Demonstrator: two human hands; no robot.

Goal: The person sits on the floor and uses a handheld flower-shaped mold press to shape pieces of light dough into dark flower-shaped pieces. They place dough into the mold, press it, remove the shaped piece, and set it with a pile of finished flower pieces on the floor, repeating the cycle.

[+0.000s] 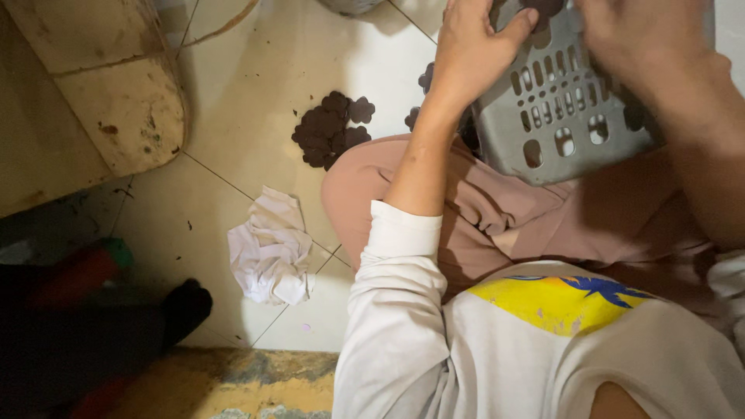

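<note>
Crumpled white cloth (272,248) on the tiled floor (256,85), dark flower-shaped pieces (330,128) piled beside the knee, left hand (473,43) gripping a grey slotted basket (559,109) on the lap, right hand (644,31) seemingly clasping its far rim.

Left hand (473,46) grips the rim of the grey slotted plastic basket (563,116), which is tipped on the lap, over the pink trousers (497,217). Right hand (644,39) clasps the basket's far side. On the tiled floor (256,77) just beside the knee lies a cluster of dark brown flower-shaped pieces (330,128). Nearer, a crumpled white cloth (272,248) lies on the tiles.
</note>
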